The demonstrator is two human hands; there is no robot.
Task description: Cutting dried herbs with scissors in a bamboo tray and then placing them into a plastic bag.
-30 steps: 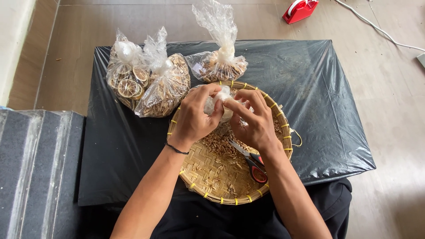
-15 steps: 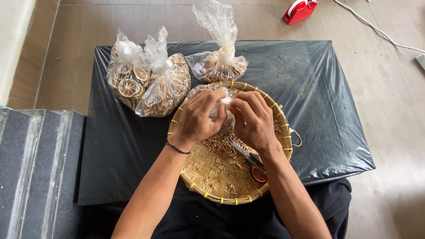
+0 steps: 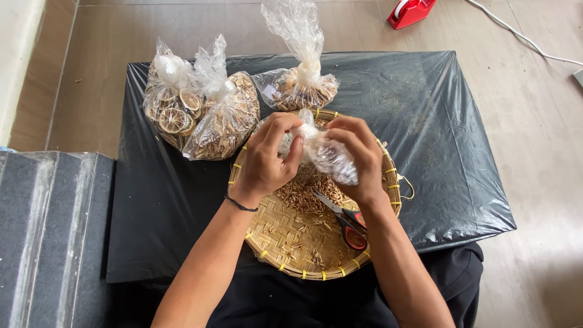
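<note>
Two hands on clear bag [image 3: 325, 155]

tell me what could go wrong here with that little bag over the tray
Both hands, left hand and right hand, pinch the small clear bag above the woven tray. If the grip slips or the thin plastic tears, its contents could scatter over the loose chips already there. The scissors lie in the tray right under the right wrist, so a dropped hand might catch the blades.
</note>
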